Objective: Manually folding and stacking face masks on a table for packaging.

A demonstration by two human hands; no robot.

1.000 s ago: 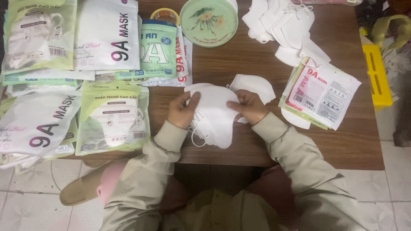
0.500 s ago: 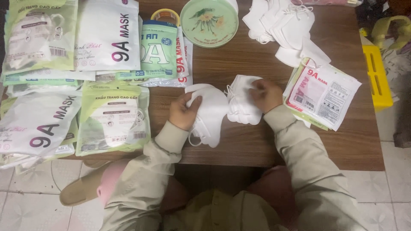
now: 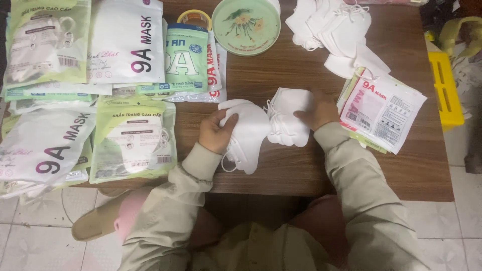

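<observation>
Mask stack (image 3: 248, 133) gripped in left hand (image 3: 215, 133), fingers curled around edge; right hand (image 3: 317, 111) fingers flat, pinning second stack (image 3: 288, 120) on counter (image 3: 281, 75).

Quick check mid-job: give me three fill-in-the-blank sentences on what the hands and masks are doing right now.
The left hand grips a stack of white ___.
The right hand rests on a second mask stack lying on the ___ table.
The round green tray lies at the table's ___ edge.

Missing words: masks; wooden; far
</observation>
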